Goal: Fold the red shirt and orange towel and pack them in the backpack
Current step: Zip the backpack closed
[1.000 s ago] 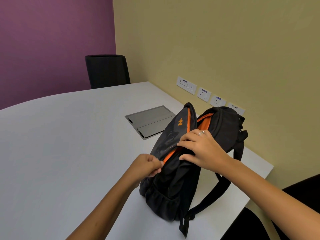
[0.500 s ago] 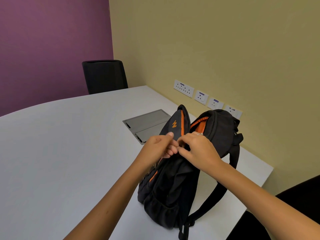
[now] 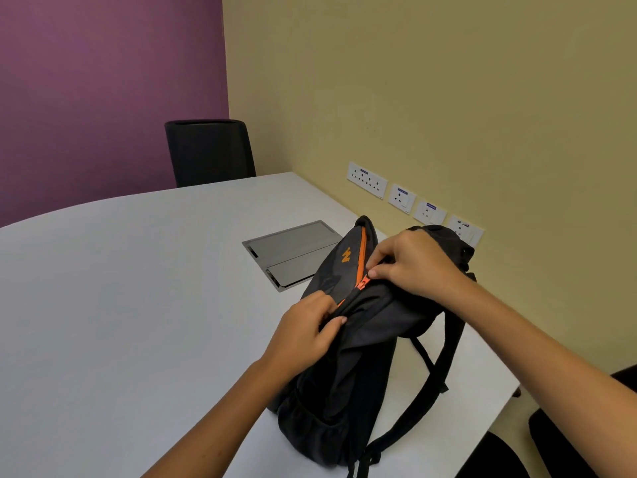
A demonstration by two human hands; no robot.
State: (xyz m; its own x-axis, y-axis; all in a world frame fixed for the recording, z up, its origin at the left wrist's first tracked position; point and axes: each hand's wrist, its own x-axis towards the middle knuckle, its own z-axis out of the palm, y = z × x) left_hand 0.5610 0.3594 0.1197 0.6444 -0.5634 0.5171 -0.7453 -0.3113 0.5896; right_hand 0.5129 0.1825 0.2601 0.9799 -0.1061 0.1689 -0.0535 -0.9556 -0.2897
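A black backpack [image 3: 362,374] with orange trim and an orange logo stands upright on the white table [image 3: 120,305], near its right end. My left hand [image 3: 303,332] pinches the black fabric beside the orange zip line, halfway up the bag. Higher up, my right hand [image 3: 413,263] pinches at the orange zip near the bag's top. A short stretch of orange zip shows between the two hands. No red shirt or orange towel is in sight; the bag's inside is hidden.
A grey metal cable hatch [image 3: 293,253] is set flush in the table just behind the bag. Wall sockets [image 3: 400,198] line the yellow wall. A black chair [image 3: 210,153] stands at the far end, and dark chair parts [image 3: 568,443] sit at bottom right.
My hands, which met at the zip half a second ago, have parted: the left slid down the bag, the right moved up along the zip. Less orange lining shows at the top.
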